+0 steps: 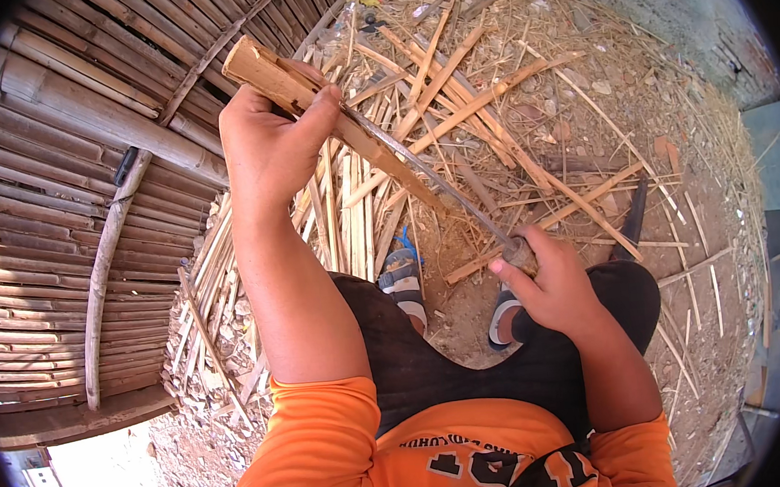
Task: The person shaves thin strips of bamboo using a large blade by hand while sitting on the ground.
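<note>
My left hand (276,138) is closed around a split bamboo piece (383,157), which slants from the upper left down toward the ground between my feet. Its pale wood is chipped at the upper end. In my right hand (554,285) is the handle of a long, thin-bladed knife (460,197). The blade runs up and left along the bamboo toward my left thumb, close against the piece at its upper part. Whether the edge has bitten into the wood, I cannot tell.
Split bamboo strips (337,211) lie piled beyond my knees, and longer slats (479,99) cross on the littered ground. A bamboo slat wall (33,244) stands at left, a grey wall (674,10) at far right. By my right knee lies a dark blade-like piece (633,220).
</note>
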Motion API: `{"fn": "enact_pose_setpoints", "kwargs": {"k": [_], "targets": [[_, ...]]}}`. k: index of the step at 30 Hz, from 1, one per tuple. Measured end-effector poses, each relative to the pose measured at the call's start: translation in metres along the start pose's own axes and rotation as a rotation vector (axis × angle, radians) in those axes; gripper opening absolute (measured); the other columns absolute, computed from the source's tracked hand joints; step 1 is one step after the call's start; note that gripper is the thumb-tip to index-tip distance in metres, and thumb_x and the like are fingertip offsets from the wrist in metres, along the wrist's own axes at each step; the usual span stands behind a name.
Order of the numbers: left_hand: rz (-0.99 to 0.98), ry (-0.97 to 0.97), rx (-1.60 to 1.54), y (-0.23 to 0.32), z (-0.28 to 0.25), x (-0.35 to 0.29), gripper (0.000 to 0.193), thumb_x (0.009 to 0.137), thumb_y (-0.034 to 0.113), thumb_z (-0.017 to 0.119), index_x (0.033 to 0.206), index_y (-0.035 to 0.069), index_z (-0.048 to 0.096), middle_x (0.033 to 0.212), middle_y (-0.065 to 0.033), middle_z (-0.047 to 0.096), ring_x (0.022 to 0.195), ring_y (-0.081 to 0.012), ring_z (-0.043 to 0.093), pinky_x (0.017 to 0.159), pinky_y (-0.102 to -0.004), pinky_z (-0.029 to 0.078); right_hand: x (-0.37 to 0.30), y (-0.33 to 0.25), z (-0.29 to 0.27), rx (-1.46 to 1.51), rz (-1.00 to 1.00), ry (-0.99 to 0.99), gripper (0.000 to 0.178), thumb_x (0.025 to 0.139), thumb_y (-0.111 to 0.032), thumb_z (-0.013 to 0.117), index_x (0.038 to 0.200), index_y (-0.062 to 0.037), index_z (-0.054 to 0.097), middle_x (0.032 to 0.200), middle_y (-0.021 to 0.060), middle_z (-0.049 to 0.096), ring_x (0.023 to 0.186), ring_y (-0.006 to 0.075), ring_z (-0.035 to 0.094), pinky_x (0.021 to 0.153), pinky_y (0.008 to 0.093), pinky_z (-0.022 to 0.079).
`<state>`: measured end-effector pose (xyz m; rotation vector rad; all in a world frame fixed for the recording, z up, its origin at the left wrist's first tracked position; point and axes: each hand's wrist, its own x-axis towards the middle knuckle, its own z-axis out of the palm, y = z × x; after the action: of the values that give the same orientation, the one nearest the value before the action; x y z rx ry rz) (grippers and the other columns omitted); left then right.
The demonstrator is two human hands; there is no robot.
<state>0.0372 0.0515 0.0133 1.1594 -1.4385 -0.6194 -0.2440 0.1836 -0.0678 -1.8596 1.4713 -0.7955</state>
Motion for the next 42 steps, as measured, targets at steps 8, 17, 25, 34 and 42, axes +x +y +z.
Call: {"fn": "enact_pose_setpoints", "kwargs": {"k": [8, 17, 25, 34, 42], "targets": [[0.049, 0.007, 0.136, 0.0, -0.003, 0.0, 0.019, 0.085, 0.002, 0.078, 0.1, 0.0, 0.068, 0.089, -0.0041, 0.069, 0.081, -0.0111, 0.067, 0.073, -0.0268, 0.055, -0.005, -0.032, -0.007, -0.122, 0.042, -0.046, 0.04, 0.093, -0.033, 0.07, 0.104, 0.0028, 0.056, 0.074, 0.0225, 0.063, 0.07, 0.0437, 0.065, 0.061, 0.0489, 0.049], [0.138, -0.007, 0.235, 0.002, -0.008, 0.0, 0.026, 0.086, 0.013, 0.082, 0.104, 0.0, 0.07, 0.091, -0.0066, 0.072, 0.087, -0.0124, 0.067, 0.078, -0.0282, 0.054, -0.002, -0.062, -0.021, -0.291, 0.057, -0.049, 0.037, 0.095, -0.031, 0.067, 0.098, 0.0032, 0.053, 0.069, 0.0239, 0.06, 0.071, 0.0443, 0.064, 0.061, 0.0505, 0.049], [0.315, 0.272, 0.045, 0.008, -0.003, 0.002, 0.034, 0.094, 0.028, 0.075, 0.112, -0.001, 0.07, 0.091, -0.0077, 0.072, 0.085, -0.0147, 0.067, 0.079, -0.0296, 0.054, 0.0, -0.063, -0.028, -0.359, 0.047, 0.011, 0.037, 0.095, -0.031, 0.066, 0.099, 0.0038, 0.054, 0.07, 0.0241, 0.061, 0.069, 0.0441, 0.064, 0.06, 0.0502, 0.049], [0.293, 0.243, 0.008, 0.009, -0.009, 0.0, 0.029, 0.092, 0.024, 0.078, 0.107, 0.0, 0.072, 0.086, -0.0045, 0.071, 0.08, -0.0094, 0.066, 0.072, -0.0247, 0.053, 0.004, -0.057, -0.03, -0.169, 0.087, -0.11, 0.043, 0.095, -0.035, 0.067, 0.104, 0.006, 0.056, 0.075, 0.0222, 0.064, 0.07, 0.0397, 0.067, 0.06, 0.0462, 0.049], [0.282, 0.232, 0.037, 0.007, -0.014, 0.003, 0.026, 0.091, 0.022, 0.079, 0.103, 0.0, 0.074, 0.085, -0.0042, 0.072, 0.08, -0.0105, 0.066, 0.073, -0.0264, 0.052, 0.011, -0.048, -0.038, -0.097, 0.089, -0.18, 0.046, 0.096, -0.037, 0.066, 0.105, 0.0077, 0.058, 0.073, 0.023, 0.064, 0.076, 0.039, 0.068, 0.066, 0.0463, 0.051]]}}
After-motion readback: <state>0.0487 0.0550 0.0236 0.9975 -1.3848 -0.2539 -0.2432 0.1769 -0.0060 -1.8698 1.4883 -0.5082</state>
